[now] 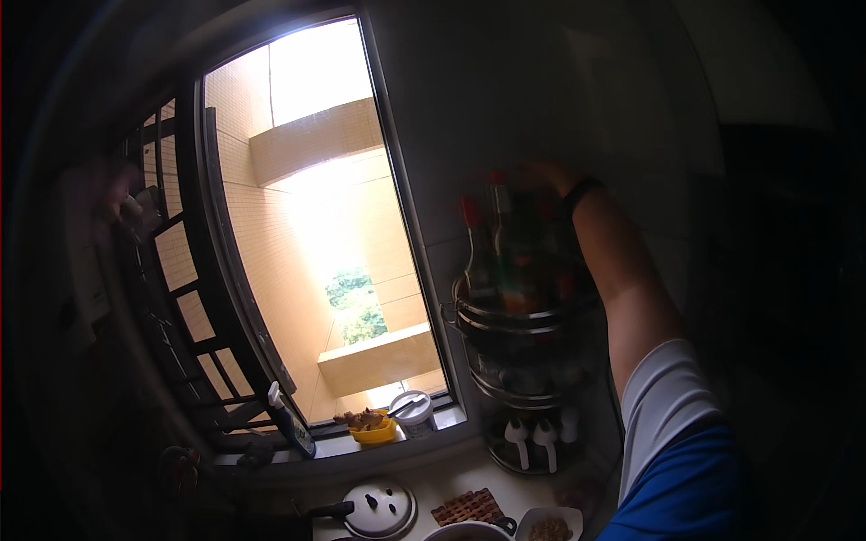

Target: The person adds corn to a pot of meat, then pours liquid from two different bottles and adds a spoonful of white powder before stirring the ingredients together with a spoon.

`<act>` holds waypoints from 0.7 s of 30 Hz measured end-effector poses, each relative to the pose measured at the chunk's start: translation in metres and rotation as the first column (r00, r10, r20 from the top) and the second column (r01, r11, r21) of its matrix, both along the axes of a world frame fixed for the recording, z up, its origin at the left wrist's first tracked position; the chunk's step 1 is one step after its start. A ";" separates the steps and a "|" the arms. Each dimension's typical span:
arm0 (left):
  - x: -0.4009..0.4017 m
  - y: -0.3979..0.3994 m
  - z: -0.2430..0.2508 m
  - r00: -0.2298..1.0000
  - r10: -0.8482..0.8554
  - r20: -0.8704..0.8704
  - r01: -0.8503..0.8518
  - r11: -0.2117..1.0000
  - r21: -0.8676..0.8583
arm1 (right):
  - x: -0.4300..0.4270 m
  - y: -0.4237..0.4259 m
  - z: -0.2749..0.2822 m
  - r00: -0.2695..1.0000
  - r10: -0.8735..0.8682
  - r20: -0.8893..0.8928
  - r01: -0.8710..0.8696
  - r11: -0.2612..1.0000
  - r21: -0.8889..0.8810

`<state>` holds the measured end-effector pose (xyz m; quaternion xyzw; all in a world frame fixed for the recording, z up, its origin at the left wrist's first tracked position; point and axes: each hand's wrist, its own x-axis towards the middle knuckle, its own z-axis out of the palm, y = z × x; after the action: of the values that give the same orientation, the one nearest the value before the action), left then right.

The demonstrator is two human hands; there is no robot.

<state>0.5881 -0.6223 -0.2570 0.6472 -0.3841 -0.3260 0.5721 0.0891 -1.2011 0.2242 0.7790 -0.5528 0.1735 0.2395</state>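
My right hand (pixel 544 174) reaches up to the top tier of a corner metal rack (pixel 534 319). It is dark and blurred there, behind and beside the bottles, so what its fingers touch is not visible. A dark band circles the wrist. Nearest to the hand stand a red-capped bottle (pixel 499 209) and, lower to its left, another bottle with a red cap (pixel 469 213). Dim containers fill the middle tier. On the bottom tier, two white spoon-like scoops (pixel 517 443) hang at the front. My left hand is out of view.
On the sill of the bright window stand a spray bottle (pixel 292 426), a yellow basket (pixel 373 433) of ginger and a white lidded tub (pixel 414 416). Below are a pressure-cooker lid (pixel 379 508), a woven trivet (pixel 467 507), a pot (pixel 467 532) and a white dish (pixel 551 526) of brown food.
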 end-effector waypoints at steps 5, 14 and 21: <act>-0.001 -0.009 -0.003 0.999 -0.030 -0.030 0.030 0.999 0.014 | -0.016 -0.018 0.006 0.997 0.037 -0.075 -0.038 0.999 -0.024; -0.015 -0.021 0.005 0.999 -0.037 -0.027 0.036 0.999 -0.030 | 0.015 0.018 -0.019 0.978 -0.090 0.186 0.043 0.969 0.245; -0.012 -0.024 0.004 0.997 -0.065 -0.031 0.064 0.997 -0.034 | 0.010 0.007 -0.021 1.000 0.008 0.013 -0.010 0.991 0.137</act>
<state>0.5762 -0.6459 -0.2533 0.6194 -0.4010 -0.3484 0.5780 0.0988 -1.1943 0.2037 0.7949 -0.5615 0.1411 0.1814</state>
